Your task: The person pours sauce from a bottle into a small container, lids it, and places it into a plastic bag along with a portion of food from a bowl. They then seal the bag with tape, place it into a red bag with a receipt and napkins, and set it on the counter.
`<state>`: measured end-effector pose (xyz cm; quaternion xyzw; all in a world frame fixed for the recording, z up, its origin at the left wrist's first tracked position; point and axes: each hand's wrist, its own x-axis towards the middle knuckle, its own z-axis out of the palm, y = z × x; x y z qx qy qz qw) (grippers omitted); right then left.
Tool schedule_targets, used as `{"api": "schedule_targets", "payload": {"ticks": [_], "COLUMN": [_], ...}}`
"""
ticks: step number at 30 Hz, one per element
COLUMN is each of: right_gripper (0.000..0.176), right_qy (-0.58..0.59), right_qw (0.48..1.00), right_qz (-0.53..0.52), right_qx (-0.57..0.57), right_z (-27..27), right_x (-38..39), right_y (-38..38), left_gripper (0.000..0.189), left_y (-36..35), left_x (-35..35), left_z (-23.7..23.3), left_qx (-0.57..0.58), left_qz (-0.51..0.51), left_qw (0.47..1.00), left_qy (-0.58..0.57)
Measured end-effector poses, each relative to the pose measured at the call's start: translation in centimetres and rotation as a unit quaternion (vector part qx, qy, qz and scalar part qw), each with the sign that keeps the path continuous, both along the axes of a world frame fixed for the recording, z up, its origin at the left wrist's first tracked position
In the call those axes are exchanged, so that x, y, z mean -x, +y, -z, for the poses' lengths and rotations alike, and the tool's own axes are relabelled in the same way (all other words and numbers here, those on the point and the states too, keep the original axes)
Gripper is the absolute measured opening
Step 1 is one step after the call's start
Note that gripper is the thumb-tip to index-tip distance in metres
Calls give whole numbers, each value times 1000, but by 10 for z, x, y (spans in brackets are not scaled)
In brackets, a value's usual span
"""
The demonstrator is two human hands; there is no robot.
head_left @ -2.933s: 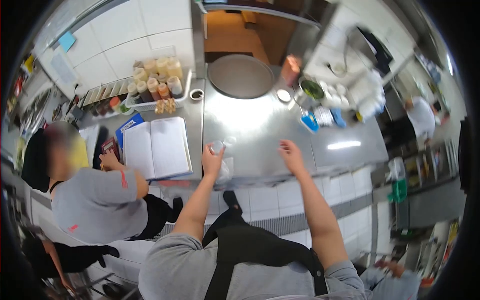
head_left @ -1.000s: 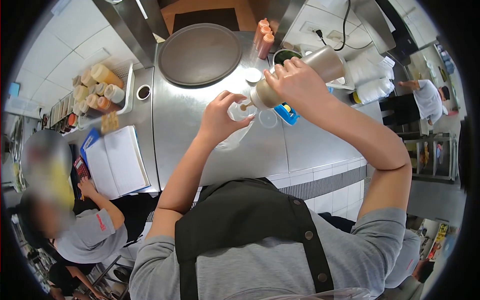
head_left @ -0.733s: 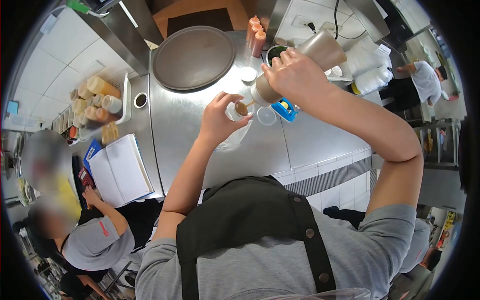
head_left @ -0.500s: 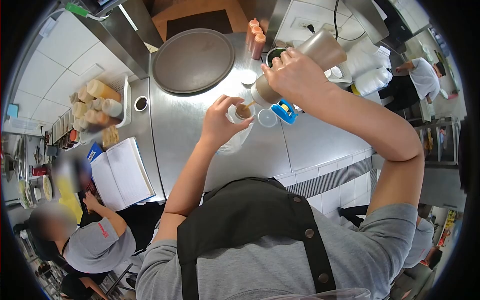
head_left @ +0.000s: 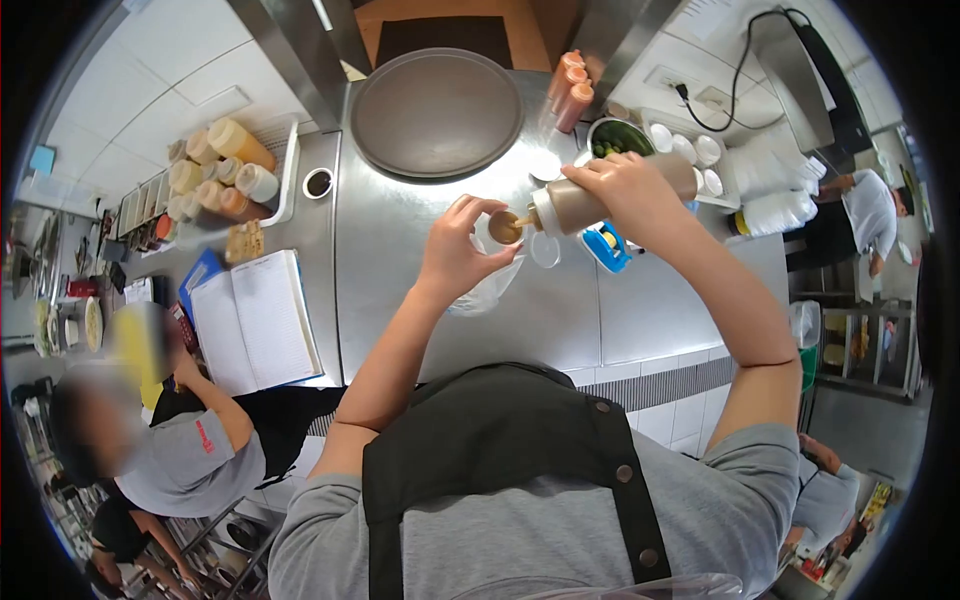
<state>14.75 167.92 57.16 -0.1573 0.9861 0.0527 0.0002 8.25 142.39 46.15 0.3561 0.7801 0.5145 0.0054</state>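
My left hand [head_left: 462, 248] is curled round a small clear cup [head_left: 504, 228] with brown sauce in it. In my right hand [head_left: 628, 195] is a squeeze bottle of brown sauce [head_left: 572, 207], lying nearly level, its nozzle at the cup's mouth. A clear round lid [head_left: 545, 250] lies on the steel counter just right of the cup. Beside it is a blue object [head_left: 606, 248], partly below the bottle. A clear plastic bag [head_left: 485, 292] rests under my left hand.
A round dark tray [head_left: 437, 113] lies at the back, with orange bottles [head_left: 573, 107] to its right. On the left are a basket of bottles [head_left: 289, 172], a small sauce cup [head_left: 318, 183] and an open notebook [head_left: 255, 322]. A co-worker [head_left: 190, 440] stands at lower left.
The squeeze bottle has tipped from steeply slanted to nearly level, and my right hand is lower. The whole view has shifted, with the counter items now farther right.
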Motion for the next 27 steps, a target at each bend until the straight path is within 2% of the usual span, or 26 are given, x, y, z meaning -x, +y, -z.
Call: {"api": "schedule_targets", "payload": {"ticks": [2, 3, 6, 7, 9, 11, 13, 16, 17, 18, 20, 22, 25, 27], "right_gripper": [61, 69, 63, 69, 71, 77, 81, 89, 87, 86, 88, 82, 84, 82], "right_qy": [-19, -62, -46, -50, 8, 55, 35, 75, 63, 89, 130, 85, 19, -34], "right_qw": [992, 980, 939, 919, 884, 839, 758, 697, 663, 653, 644, 705, 766, 769], "right_qz": [8, 21, -5, -7, 8, 1, -23, -15, -5, -8, -4, 66, 95, 100], "right_qx": [125, 186, 341, 391, 467, 541, 651, 713, 746, 752, 754, 701, 636, 630], "right_z": [12, 22, 17, 21, 22, 25, 53, 57, 63, 63, 91, 105, 144, 165], "right_x": [10, 24, 56, 74, 111, 150, 210, 279, 301, 316, 358, 374, 391, 399], "right_y": [1, 3, -30, -41, -77, -117, -157, -244, -271, -294, -335, -361, -382, -382], "left_gripper": [47, 48, 47, 47, 45, 43, 41, 42, 43, 45, 47, 49, 50, 51], "left_y": [-10, -16, -43, -52, -75, -97, -115, -130, -131, -133, -133, -133, -135, -136], "left_x": [7, 9, 19, 21, 26, 24, 14, -4, -10, -14, -21, -24, -26, -23], "left_z": [2, 2, 15, 24, 52, 92, 131, 147, 150, 150, 149, 158, 159, 162], "left_qx": [-9, -18, -15, 0, 32, 67, 79, 79, 77, 84, 95, 83, 73, 67], "left_qz": [-15, -27, -64, -74, -94, -107, -114, -137, -146, -160, -192, -210, -224, -220], "left_qw": [1000, 999, 996, 994, 992, 989, 984, 977, 975, 973, 967, 961, 953, 953], "left_qy": [-16, -35, -64, -75, -81, -73, -115, -142, -145, -142, -136, -162, -189, -195]}}
